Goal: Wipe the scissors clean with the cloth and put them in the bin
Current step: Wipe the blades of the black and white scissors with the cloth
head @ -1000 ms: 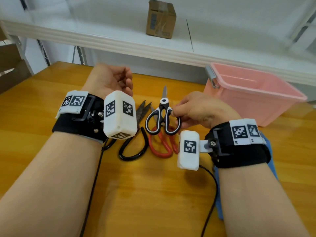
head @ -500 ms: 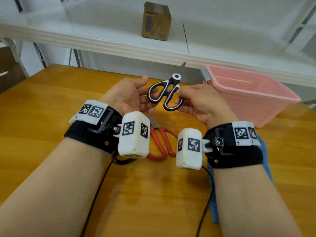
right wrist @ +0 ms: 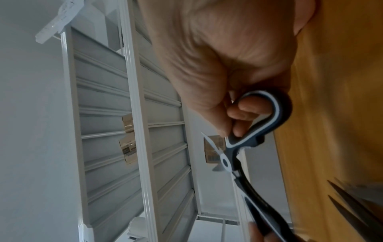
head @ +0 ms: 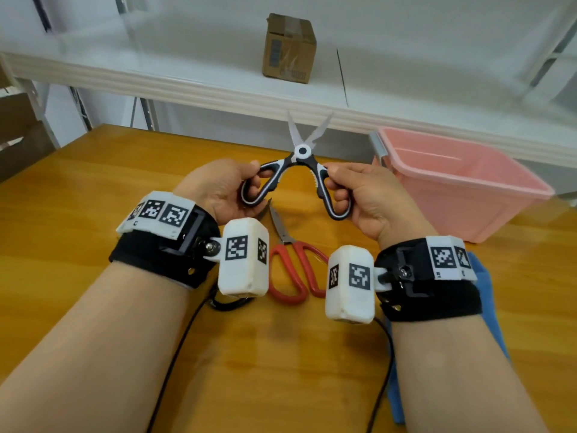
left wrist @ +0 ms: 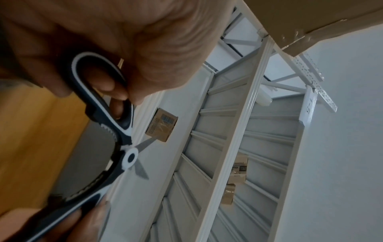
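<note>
The black-and-white scissors (head: 302,151) are held up above the table with blades spread and pointing away. My left hand (head: 224,189) grips their left handle loop (left wrist: 99,91). My right hand (head: 362,195) grips the right loop (right wrist: 265,114). The blue cloth (head: 487,295) lies on the table under my right forearm, mostly hidden. The pink bin (head: 462,189) stands at the right rear of the table. Red-handled scissors (head: 293,264) lie flat on the table between my wrists.
A third pair of dark scissors is mostly hidden under my left wrist; its blade tip (head: 267,207) shows. A white shelf (head: 187,79) with a cardboard box (head: 288,48) runs behind the wooden table (head: 281,354). Camera cables trail from both wrists.
The black-and-white scissors were lifted off the table by my right hand. My left hand took the other handle, and the handles are now pulled apart with the blades spread.
</note>
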Tool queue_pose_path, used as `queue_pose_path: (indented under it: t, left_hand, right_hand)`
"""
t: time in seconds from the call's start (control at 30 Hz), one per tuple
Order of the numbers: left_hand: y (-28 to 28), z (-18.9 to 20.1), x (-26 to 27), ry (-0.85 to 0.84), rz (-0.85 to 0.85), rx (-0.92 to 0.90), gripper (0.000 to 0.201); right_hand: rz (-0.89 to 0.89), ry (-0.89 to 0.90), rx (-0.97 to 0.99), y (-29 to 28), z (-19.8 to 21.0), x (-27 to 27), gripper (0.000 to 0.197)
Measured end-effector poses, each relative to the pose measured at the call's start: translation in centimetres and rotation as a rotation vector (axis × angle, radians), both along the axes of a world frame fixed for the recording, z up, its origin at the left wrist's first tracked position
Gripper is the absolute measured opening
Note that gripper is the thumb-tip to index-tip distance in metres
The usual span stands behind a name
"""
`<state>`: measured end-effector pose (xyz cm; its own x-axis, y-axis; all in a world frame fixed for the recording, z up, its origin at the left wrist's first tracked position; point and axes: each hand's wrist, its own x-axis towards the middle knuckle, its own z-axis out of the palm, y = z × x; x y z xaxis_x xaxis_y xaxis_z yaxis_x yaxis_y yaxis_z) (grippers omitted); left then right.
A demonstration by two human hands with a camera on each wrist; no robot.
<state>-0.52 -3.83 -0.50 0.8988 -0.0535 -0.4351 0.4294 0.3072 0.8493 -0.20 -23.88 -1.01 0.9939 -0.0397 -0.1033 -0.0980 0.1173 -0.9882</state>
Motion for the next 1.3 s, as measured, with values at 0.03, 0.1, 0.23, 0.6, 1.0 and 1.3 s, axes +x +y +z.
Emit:
queue_pose_path:
  t: [0.03,0.1,0.23,0.6,1.0,1.3]
  left_hand:
    - [0.3,0.0,0.1,-0.001,0.032,-0.006,0.022]
    - [0.9,0.0,0.4,-0.005,0.093,-0.043,0.016]
    - [1.9,0.0,0.8,-0.030,0.146,-0.189,0.004]
    - [-0.4,-0.2,0.5,-0.067,0.022,-0.513,0.040]
    - [-2.3,-0.8,0.3,-0.117,-0.080,-0.199,0.009]
    - [-1.7,-0.6,0.1,-0.015,-0.074,-0.146,0.006]
  right_hand:
    - [0.006,-0.001,-0.005,-0.3,0.0,0.0,0.011]
    - [0.020,0.002,-0.012,-0.7,0.0,0.1,0.009]
    - [0.019,0.010,0.006,-1.4,0.1,0.1,0.008]
    - [0.006,0.024,0.238,1.4,0.3,0.3,0.013]
    - [0.142,0.097,0.053,3.2,-0.2,-0.5,0.007]
    - [0.054,0.121,-0.417,-1.8,1.1,-1.2,0.006]
